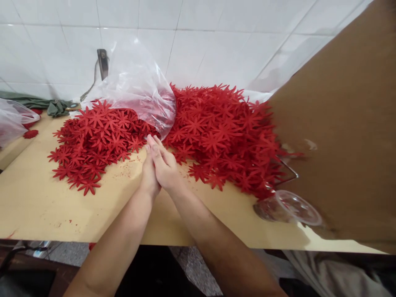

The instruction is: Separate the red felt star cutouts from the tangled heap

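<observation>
My left hand [150, 173] and my right hand [165, 165] are pressed palm to palm above the table, fingers stretched out and pointing away from me. Nothing shows between the palms, though their inner faces are hidden. To their left lies a loose heap of red flower-shaped cutouts [102, 128] with narrow petals. A larger pile of the same red flower cutouts [213, 128] spreads on the right. Just beyond my fingertips, a clear plastic bag [133, 82] slumps between the two heaps, with some red showing through it.
A clear plastic tub [287, 208] lies tipped over at the right, beside a large brown cardboard panel [340, 123]. Green cloth [37, 101] and another plastic bag [15, 119] are at the far left. White tiled wall [201, 49] rises behind the table [123, 210].
</observation>
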Tool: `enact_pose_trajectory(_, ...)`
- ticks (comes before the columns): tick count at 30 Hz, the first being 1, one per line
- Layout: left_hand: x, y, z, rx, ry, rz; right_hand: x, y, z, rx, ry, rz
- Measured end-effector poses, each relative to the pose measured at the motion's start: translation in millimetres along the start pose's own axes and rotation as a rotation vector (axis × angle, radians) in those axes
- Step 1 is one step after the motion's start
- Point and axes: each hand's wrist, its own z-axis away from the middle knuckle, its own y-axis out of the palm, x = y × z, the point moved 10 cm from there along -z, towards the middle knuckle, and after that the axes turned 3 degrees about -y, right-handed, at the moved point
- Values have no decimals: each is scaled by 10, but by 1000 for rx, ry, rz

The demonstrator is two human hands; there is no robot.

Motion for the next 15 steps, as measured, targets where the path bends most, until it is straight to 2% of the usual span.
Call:
enact_pose_trajectory(3,24,128,61,83,-32,-33,-261,-115,-67,-50,115,2)
enact_pose_trajectory(5,41,145,69,112,-102,-22,-279,-134,-7,-55,130,41)
enact_pose_trajectory(8,43,11,18,57,-177,24,-3,10,152,40,8,120)
enact_pose_trajectory(11,16,-119,-32,-3,-151,76,202,170,216,139,-89,179)
enact_pose_trajectory(13,4,-92,-22,15,-111,84,101,163,122,139,-51,185)
enact_pose_trajectory(15,44,8,21,64,-125,69,-142,65,-15,91,56,168)
